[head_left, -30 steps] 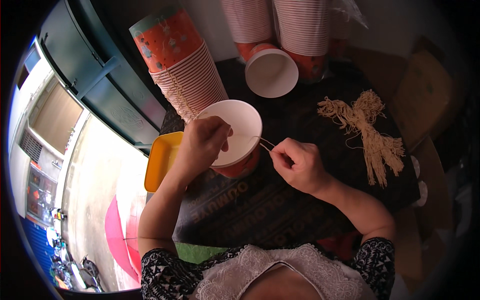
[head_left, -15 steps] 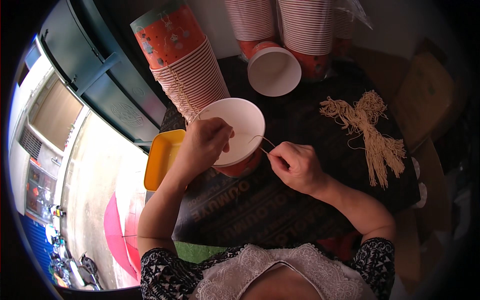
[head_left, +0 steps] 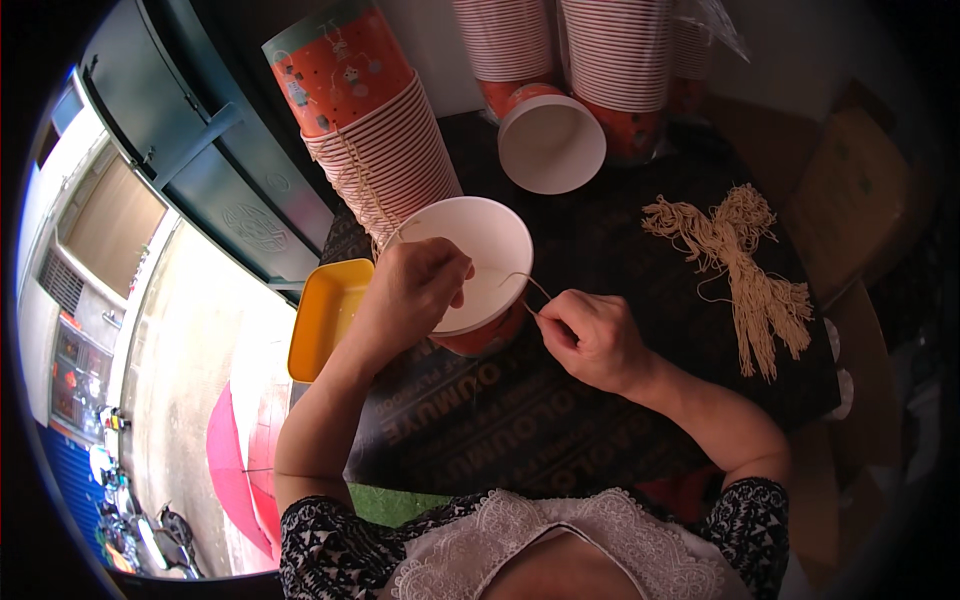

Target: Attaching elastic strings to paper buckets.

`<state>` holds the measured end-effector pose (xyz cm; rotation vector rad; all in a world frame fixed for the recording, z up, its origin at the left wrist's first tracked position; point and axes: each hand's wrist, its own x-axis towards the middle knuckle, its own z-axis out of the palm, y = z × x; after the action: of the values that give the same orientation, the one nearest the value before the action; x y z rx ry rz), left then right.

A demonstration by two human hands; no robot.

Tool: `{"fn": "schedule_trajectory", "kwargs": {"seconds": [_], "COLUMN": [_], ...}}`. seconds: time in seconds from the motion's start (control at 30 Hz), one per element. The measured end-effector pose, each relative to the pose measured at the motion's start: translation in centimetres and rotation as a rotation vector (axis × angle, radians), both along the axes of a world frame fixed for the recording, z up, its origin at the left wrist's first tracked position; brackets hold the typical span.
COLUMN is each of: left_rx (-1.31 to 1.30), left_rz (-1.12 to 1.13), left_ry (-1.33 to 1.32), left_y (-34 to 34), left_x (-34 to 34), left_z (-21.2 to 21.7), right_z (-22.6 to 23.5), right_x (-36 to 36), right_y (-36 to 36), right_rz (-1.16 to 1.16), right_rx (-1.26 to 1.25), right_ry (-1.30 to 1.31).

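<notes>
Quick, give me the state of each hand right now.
Left hand: closed on the rim of the white paper cup.
Right hand: closed, pinching a thin string that leads to the cup.

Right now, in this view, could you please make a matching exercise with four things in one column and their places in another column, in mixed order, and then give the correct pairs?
Things
1. paper cup
2. yellow tray
3. bundle of strings
4. single string

Places
A. lying loose on the dark cloth, to the person's right
B. under the left hand, open side up
C. pinched in the fingers of the right hand
D. at the cloth's left edge, beside the left wrist

Pairs: 1-B, 2-D, 3-A, 4-C
</notes>
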<state>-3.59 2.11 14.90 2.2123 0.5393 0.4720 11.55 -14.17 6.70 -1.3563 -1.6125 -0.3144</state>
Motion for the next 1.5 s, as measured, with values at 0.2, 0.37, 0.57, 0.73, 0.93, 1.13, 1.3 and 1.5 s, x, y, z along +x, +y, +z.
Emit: {"fn": "schedule_trajectory", "kwargs": {"seconds": [0.2,0.37,0.57,0.73,0.93,1.13,1.3,1.5], "left_rx": [0.030,0.017,0.136,0.400,0.589,0.600,0.579,0.540], "left_rz": [-0.039,-0.020,0.021,-0.126,-0.205,-0.286,-0.280,-0.179], "left_ry": [0.000,0.013,-0.055,-0.055,-0.062,-0.101,-0.119,-0.119], "left_y": [0.1,0.0,-0.8,-3.2,-3.9,-3.7,-3.7,-3.3], "left_x": [0.1,0.0,-0.6,-1.4,-0.8,0.0,0.2,0.0], "left_z": [-0.1,0.0,-0.1,1.0,0.4,-0.3,-0.3,0.0], "right_z": [0.0,0.0,0.1,0.4,0.9,1.1,0.9,1.4], "right_x": [0.1,0.1,0.0,-0.2,-0.2,-0.3,-0.3,2.8], "right_y": [0.1,0.0,-0.2,-0.1,-0.3,-0.1,0.6,1.7], "right_rz": [-0.003,0.001,0.028,0.050,0.065,0.072,0.091,-0.056], "right_rx": [0.002,0.006,0.027,0.089,0.079,0.085,0.166,0.166], "right_ry": [-0.008,0.009,0.040,0.102,0.069,0.062,0.102,0.084]}}
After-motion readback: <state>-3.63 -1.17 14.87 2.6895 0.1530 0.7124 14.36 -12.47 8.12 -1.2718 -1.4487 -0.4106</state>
